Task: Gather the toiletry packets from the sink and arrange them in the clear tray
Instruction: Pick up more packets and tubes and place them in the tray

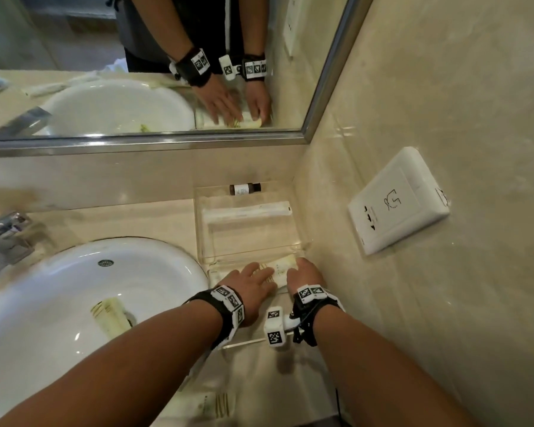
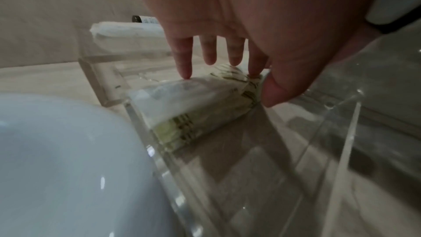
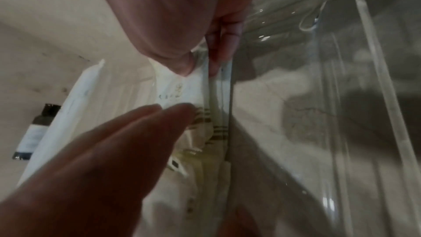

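1. Both hands work at the near end of the clear tray (image 1: 302, 238); the left hand (image 1: 253, 286) lies with straight fingers (image 2: 184, 64) pressing down on a striped toiletry packet (image 1: 279, 269) there; the right hand (image 1: 305, 272) pinches that packet's right end between thumb and fingers.
2. Judged by this, the task is partway: a long white packet (image 1: 247, 211) and a small dark bottle (image 1: 245, 188) already lie at the tray's far end; one striped packet (image 1: 111, 315) remains in the sink (image 1: 167, 272); another packet (image 1: 210, 405) lies on the near counter.
3. Hard to make out: whether several packets are stacked under the hands; print is blurred; the arms cover part of the near counter.
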The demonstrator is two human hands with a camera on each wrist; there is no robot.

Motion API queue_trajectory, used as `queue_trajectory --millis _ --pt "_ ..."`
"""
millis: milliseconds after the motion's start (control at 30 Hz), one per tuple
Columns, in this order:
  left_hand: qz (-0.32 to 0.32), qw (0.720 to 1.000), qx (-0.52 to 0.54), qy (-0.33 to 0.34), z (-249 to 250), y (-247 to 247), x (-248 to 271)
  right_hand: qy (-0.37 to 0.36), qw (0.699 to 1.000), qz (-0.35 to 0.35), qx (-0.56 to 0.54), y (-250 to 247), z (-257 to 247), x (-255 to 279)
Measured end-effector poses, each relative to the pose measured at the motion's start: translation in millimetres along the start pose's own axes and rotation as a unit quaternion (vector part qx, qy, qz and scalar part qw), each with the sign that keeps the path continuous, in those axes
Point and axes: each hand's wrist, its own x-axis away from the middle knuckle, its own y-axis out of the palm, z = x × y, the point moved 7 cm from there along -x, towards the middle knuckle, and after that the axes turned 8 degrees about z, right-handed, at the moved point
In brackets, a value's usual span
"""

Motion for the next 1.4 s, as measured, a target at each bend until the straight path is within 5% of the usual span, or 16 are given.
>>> queue_trajectory --millis 267,433,833,1100,1400 --pt "-0.058 0.998 -0.033 -0.002 -1.1 8.4 -4.2 -0.100 0.988 0.088 0.072 -11.1 -12.2 14.4" --pt "-0.067 0.997 -0.038 -0.011 -0.3 7.2 -5.2 -0.204 0.956 0.166 0.133 -11.8 -24.5 41.8" --pt "-0.055 0.998 -0.024 -0.023 1.8 6.0 -2.8 -0.172 0.974 0.061 0.134 3.0 -0.6 32.1" --pt "0.017 0.999 -0.003 -0.031 -8.7 -15.3 4.9 -0.181 0.971 0.089 0.128 -15.3 -3.2 46.4" --pt "0.079 0.979 0.080 -0.172 -64.9 -41.0 83.1 -0.215 0.970 0.056 0.102 -14.2 -13.5 89.6"
